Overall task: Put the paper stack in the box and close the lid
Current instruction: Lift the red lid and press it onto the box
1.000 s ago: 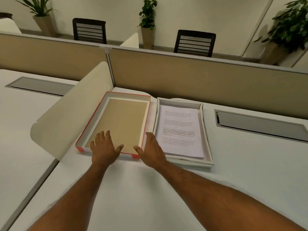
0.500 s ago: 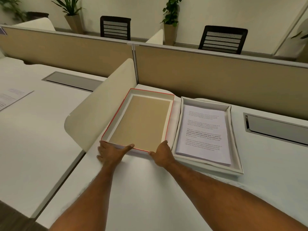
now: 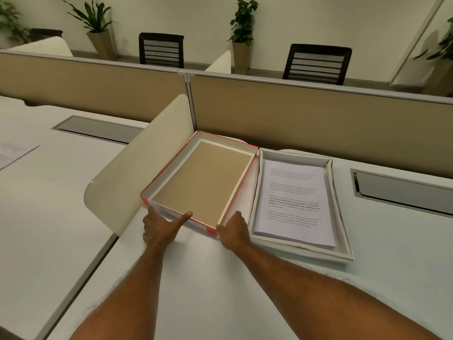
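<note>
The lid, red outside with a brown inner face, lies upside down on the white desk, left of the box. My left hand grips its near left corner, thumb over the rim. At the near right corner, my right hand holds the rim. The lid's near edge looks slightly raised off the desk. The white box sits to the right, touching the lid, with the printed paper stack lying flat inside it.
A cream curved divider stands right against the lid's left side. A beige partition runs behind both. A grey cable cover lies right of the box. A loose sheet rests on the left desk.
My hands slid back from resting flat on the lid to gripping its near corners, and the lid's near edge has come up a little. The view has shifted.
</note>
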`<state>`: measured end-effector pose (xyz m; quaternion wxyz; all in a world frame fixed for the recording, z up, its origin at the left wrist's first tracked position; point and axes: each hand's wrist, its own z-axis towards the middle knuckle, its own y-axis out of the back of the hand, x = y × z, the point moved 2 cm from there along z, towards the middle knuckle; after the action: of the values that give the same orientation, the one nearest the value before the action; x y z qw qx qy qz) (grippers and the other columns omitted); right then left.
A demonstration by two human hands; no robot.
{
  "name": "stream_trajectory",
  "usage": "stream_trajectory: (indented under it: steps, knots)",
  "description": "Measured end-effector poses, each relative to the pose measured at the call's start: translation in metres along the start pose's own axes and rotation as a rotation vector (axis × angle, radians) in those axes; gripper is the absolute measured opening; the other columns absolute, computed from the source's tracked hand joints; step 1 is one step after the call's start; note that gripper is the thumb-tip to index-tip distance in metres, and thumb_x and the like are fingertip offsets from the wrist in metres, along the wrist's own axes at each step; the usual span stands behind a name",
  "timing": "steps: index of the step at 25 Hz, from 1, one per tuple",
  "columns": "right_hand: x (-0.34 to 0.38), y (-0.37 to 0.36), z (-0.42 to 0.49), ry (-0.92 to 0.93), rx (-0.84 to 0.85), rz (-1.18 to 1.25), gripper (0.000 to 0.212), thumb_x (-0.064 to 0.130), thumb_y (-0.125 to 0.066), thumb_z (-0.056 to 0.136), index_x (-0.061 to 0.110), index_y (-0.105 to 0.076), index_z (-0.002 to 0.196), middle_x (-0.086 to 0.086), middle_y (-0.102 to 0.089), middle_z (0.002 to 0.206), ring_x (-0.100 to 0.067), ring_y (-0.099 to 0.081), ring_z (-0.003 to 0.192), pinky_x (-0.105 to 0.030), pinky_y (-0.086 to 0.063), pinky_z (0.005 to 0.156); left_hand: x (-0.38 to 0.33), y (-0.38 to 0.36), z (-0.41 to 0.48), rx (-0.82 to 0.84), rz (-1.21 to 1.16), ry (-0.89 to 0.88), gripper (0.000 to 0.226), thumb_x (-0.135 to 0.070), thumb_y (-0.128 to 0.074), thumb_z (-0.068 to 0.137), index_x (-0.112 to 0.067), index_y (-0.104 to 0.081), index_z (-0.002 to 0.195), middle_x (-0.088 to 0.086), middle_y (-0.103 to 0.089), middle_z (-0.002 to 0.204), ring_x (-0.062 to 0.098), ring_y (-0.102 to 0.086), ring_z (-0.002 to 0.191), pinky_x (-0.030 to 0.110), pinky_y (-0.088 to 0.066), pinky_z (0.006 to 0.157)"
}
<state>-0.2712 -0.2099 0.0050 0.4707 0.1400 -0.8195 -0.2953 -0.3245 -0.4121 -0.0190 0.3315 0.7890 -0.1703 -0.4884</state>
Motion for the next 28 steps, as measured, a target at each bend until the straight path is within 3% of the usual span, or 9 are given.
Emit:
stream_trajectory:
  steps: [4, 8, 10, 12, 14, 17, 20, 25, 28]
  knots:
    - [0.006, 0.000, 0.013, -0.026, 0.004, 0.027, 0.061, 0.031, -0.068, 0.086, 0.001, -0.038, 0.129, -0.020, -0.055, 0.134, -0.037, -0.056, 0.122, -0.040, -0.048, 0.096, -0.005, -0.006, 0.005, 0.005, 0.206, -0.040, 0.107, -0.083, -0.061, 0.060, -0.038, -0.023, 0.149, 0.022, -0.020, 0.154, 0.041, -0.026, 0.141, 0.058, -0.027, 0.111]
    - [0.009, -0.006, 0.019, -0.018, 0.002, -0.034, 0.064, 0.035, -0.068, 0.085, 0.006, -0.038, 0.132, -0.014, -0.053, 0.135, -0.034, -0.053, 0.124, -0.043, -0.049, 0.097, -0.007, -0.009, 0.007, -0.034, 0.104, -0.078, 0.097, -0.078, -0.074, 0.047, -0.034, -0.046, 0.129, 0.019, -0.012, 0.158, 0.039, -0.022, 0.144, 0.056, -0.025, 0.113]
    - [0.009, -0.008, 0.020, -0.001, -0.010, -0.100, 0.062, 0.033, -0.069, 0.084, 0.006, -0.039, 0.131, -0.014, -0.049, 0.133, -0.033, -0.052, 0.124, -0.042, -0.049, 0.096, -0.005, -0.006, 0.012, -0.045, 0.077, -0.073, 0.117, -0.077, -0.078, 0.039, -0.028, -0.036, 0.137, 0.019, -0.009, 0.159, 0.038, -0.020, 0.145, 0.056, -0.026, 0.113]
    - [0.008, -0.008, 0.023, -0.001, -0.005, -0.152, 0.057, 0.024, -0.069, 0.083, 0.004, -0.040, 0.128, -0.015, -0.045, 0.131, -0.035, -0.055, 0.119, -0.042, -0.050, 0.092, -0.003, -0.002, 0.018, -0.033, 0.056, -0.065, 0.148, -0.076, -0.080, 0.035, -0.019, -0.008, 0.151, 0.017, -0.006, 0.161, 0.037, -0.019, 0.147, 0.057, -0.025, 0.114]
    - [0.006, -0.008, 0.026, -0.006, 0.005, -0.159, 0.053, 0.014, -0.067, 0.081, 0.003, -0.040, 0.126, -0.016, -0.043, 0.129, -0.036, -0.059, 0.113, -0.041, -0.052, 0.090, 0.000, 0.001, 0.027, -0.013, 0.020, -0.074, 0.158, -0.079, -0.077, 0.036, -0.016, 0.008, 0.153, 0.015, -0.011, 0.162, 0.036, -0.021, 0.147, 0.057, -0.024, 0.115]
    - [0.006, -0.008, 0.029, -0.014, 0.017, -0.114, 0.050, 0.006, -0.063, 0.081, 0.001, -0.040, 0.125, -0.017, -0.043, 0.129, -0.037, -0.060, 0.111, -0.040, -0.051, 0.088, 0.001, 0.007, 0.039, -0.064, -0.085, 0.000, 0.142, -0.072, -0.077, 0.053, -0.009, 0.002, 0.153, 0.023, -0.026, 0.156, 0.042, -0.027, 0.143, 0.058, -0.027, 0.113]
    - [0.008, -0.006, 0.030, -0.014, 0.014, -0.017, 0.049, 0.003, -0.058, 0.083, 0.002, -0.040, 0.128, -0.018, -0.048, 0.128, -0.037, -0.059, 0.112, -0.040, -0.052, 0.090, 0.002, 0.007, 0.046, -0.064, -0.063, 0.059, 0.107, -0.055, -0.078, 0.068, -0.009, -0.024, 0.149, 0.025, -0.035, 0.147, 0.044, -0.035, 0.135, 0.057, -0.035, 0.108]
    - [0.003, 0.004, 0.024, 0.098, 0.008, 0.224, 0.050, -0.001, -0.050, 0.082, 0.008, -0.044, 0.130, -0.014, -0.059, 0.125, -0.032, -0.059, 0.112, -0.040, -0.052, 0.092, -0.010, -0.003, 0.038, 0.012, -0.814, 0.104, 0.085, -0.018, -0.076, 0.080, -0.020, -0.022, 0.146, 0.015, -0.047, 0.137, 0.031, -0.055, 0.119, 0.049, -0.052, 0.095]
    - [-0.003, 0.015, 0.017, 0.157, 0.012, 0.311, 0.054, 0.000, -0.049, 0.085, 0.012, -0.042, 0.138, -0.009, -0.061, 0.127, -0.027, -0.059, 0.113, -0.034, -0.051, 0.090, -0.024, -0.012, 0.023, 0.094, -0.983, 0.086, 0.068, -0.017, -0.074, 0.083, -0.007, -0.035, 0.138, 0.016, -0.056, 0.123, 0.030, -0.061, 0.110, 0.046, -0.059, 0.079]
